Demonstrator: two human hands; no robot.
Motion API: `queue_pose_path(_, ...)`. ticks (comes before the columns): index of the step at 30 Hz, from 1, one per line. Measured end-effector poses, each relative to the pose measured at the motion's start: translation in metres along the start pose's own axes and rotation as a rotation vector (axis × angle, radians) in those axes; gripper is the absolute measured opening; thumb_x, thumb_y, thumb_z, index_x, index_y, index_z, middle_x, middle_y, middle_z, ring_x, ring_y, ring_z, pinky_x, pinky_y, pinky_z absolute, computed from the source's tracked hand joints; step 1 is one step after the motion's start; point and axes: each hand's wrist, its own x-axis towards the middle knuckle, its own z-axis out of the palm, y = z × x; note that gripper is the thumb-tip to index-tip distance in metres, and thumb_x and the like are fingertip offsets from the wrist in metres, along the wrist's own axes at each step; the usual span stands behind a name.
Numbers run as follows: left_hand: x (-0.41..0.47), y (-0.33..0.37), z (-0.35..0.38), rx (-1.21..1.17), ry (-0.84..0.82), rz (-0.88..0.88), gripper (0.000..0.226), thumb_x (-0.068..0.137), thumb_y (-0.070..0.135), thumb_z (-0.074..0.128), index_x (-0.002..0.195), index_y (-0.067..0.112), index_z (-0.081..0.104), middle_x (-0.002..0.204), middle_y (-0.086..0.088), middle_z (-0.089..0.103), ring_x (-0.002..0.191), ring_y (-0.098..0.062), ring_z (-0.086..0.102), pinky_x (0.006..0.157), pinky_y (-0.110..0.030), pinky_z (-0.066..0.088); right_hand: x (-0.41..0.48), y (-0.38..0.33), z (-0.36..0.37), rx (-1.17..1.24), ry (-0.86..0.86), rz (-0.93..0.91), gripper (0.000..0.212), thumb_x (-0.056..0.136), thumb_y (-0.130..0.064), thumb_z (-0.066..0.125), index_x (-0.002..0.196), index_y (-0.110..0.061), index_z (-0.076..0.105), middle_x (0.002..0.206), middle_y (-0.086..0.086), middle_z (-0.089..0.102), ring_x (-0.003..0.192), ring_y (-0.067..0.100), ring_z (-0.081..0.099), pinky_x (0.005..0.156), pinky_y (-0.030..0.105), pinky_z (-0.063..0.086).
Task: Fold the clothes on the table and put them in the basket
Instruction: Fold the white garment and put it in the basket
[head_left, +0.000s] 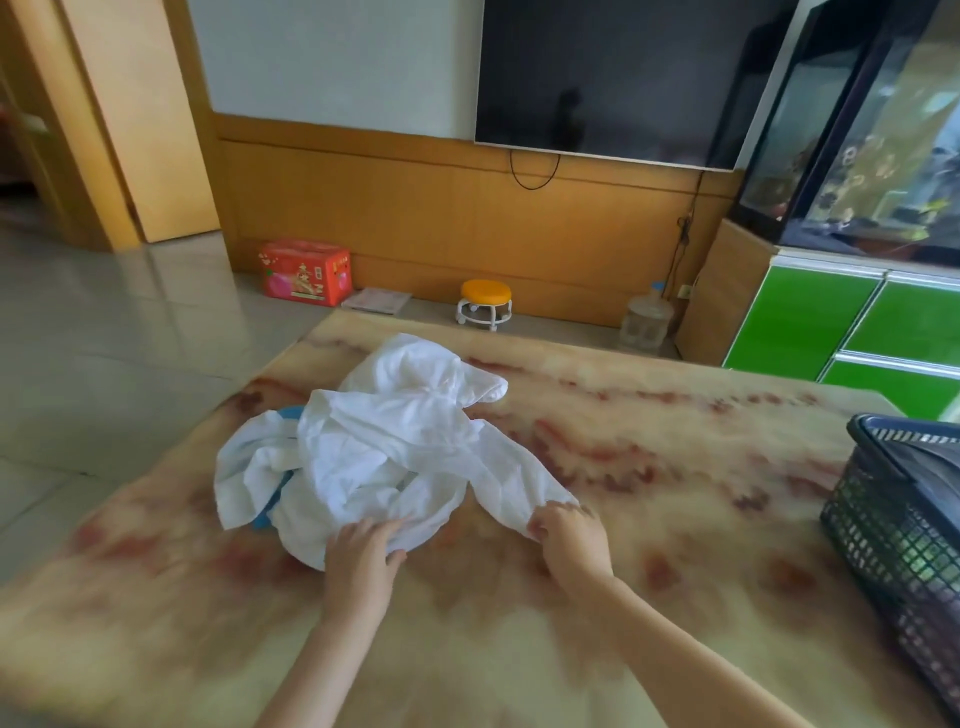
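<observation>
Your left hand (361, 551) and right hand (569, 535) both grip the near edge of the crumpled white garment (374, 441) on the table (649, 467). Pull it flat before folding; the basket (904, 519) waits at right.

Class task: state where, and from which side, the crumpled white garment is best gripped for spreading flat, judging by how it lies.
Probably the near edge of the white garment, from the person's side: it lies loose where the left hand and right hand pinch it; the far part is bunched.
</observation>
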Motion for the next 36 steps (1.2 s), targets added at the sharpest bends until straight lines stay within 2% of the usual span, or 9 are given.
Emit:
queue_pose_path(4, -0.010, 0.013, 0.005, -0.121, 0.088, 0.087, 0.028, 0.060, 0.005, 0.086, 0.079, 0.024, 0.077, 0.067, 0.012, 0.069, 0.062, -0.010, 0.062, 0.060, -0.027, 0.052, -0.012, 0.046, -0.019, 0.020, 0.015, 0.068, 0.015, 0.087, -0.024, 0.059, 0.090, -0.031, 0.071, 0.096, -0.011, 0.070, 0.096, 0.021, 0.058, 0.069, 0.025, 0.031)
queue_pose_path(11, -0.059, 0.103, 0.014, -0.491, -0.288, 0.243, 0.021, 0.082, 0.023, 0.070, 0.102, 0.030, 0.073, 0.092, 0.008, 0.071, 0.088, -0.006, 0.064, 0.087, -0.024, 0.048, -0.058, 0.141, -0.075, 0.020, -0.170, 0.246, 0.031, 0.083, -0.021, 0.065, 0.068, -0.048, 0.057, 0.088, -0.014, 0.068, 0.092, 0.013, 0.065, 0.075, 0.024, 0.046)
queue_pose_path(14, -0.067, 0.133, 0.015, -0.486, -0.464, 0.326, 0.026, 0.085, 0.029, 0.068, 0.111, 0.030, 0.069, 0.109, 0.010, 0.068, 0.097, -0.001, 0.062, 0.092, -0.014, 0.044, -0.063, 0.148, -0.085, 0.249, -0.056, 0.211, 0.024, 0.085, -0.019, 0.066, 0.088, -0.042, 0.065, 0.109, -0.008, 0.066, 0.102, 0.016, 0.062, 0.081, 0.022, 0.045)
queue_pose_path(18, -0.042, 0.124, 0.003, -0.376, 0.006, 0.246, 0.026, 0.083, 0.017, 0.069, 0.109, 0.021, 0.069, 0.117, 0.008, 0.062, 0.110, -0.011, 0.057, 0.094, -0.012, 0.036, -0.058, 0.092, -0.076, 0.624, -0.123, 0.114, 0.045, 0.076, -0.050, 0.074, 0.118, -0.045, 0.057, 0.122, -0.016, 0.057, 0.106, 0.003, 0.056, 0.091, 0.018, 0.044)
queue_pose_path(21, -0.023, 0.095, -0.008, -0.074, 0.123, 0.077, 0.055, 0.080, 0.032, 0.073, 0.131, 0.020, 0.054, 0.142, -0.009, 0.044, 0.134, -0.031, 0.039, 0.106, -0.042, 0.035, -0.052, 0.057, -0.046, 0.493, -0.275, -0.029, 0.075, 0.064, -0.067, 0.071, 0.133, -0.046, 0.047, 0.129, -0.024, 0.044, 0.123, -0.003, 0.036, 0.110, 0.028, 0.029)
queue_pose_path(23, -0.020, 0.080, -0.011, -0.007, -0.084, -0.095, 0.068, 0.090, 0.047, 0.055, 0.148, 0.028, 0.024, 0.158, -0.006, 0.014, 0.146, -0.026, 0.009, 0.115, -0.045, 0.016, -0.048, 0.050, -0.023, 0.209, -0.251, -0.127, 0.054, 0.071, -0.061, 0.068, 0.122, -0.047, 0.056, 0.121, -0.028, 0.048, 0.115, -0.003, 0.037, 0.109, 0.026, 0.026)
queue_pose_path(26, -0.023, 0.069, -0.008, -0.082, -0.155, -0.109, 0.065, 0.094, 0.049, 0.045, 0.149, 0.033, 0.015, 0.159, -0.003, 0.006, 0.147, -0.019, 0.002, 0.117, -0.043, 0.012, -0.049, 0.063, -0.018, 0.111, -0.122, -0.133, 0.012, 0.080, -0.040, 0.061, 0.088, -0.041, 0.070, 0.101, -0.021, 0.062, 0.104, 0.005, 0.051, 0.088, 0.025, 0.040)
queue_pose_path(33, -0.013, 0.080, 0.001, -0.222, -0.187, -0.130, 0.066, 0.093, 0.050, 0.044, 0.150, 0.036, 0.011, 0.160, -0.001, 0.006, 0.147, -0.020, 0.004, 0.117, -0.039, 0.014, -0.075, 0.169, -0.081, 0.166, -0.181, 0.192, 0.014, 0.082, -0.030, 0.072, 0.073, -0.019, 0.068, 0.080, -0.008, 0.070, 0.082, 0.015, 0.066, 0.068, 0.025, 0.045)
queue_pose_path(36, -0.009, 0.096, 0.012, -0.307, -0.271, -0.083, 0.063, 0.093, 0.052, 0.042, 0.148, 0.040, 0.013, 0.159, 0.000, 0.009, 0.146, -0.017, 0.006, 0.117, -0.042, 0.015, -0.086, 0.171, -0.108, 0.431, -0.181, 0.188, 0.009, 0.076, -0.030, 0.078, 0.078, -0.037, 0.074, 0.085, -0.022, 0.071, 0.085, -0.004, 0.064, 0.075, 0.014, 0.046)
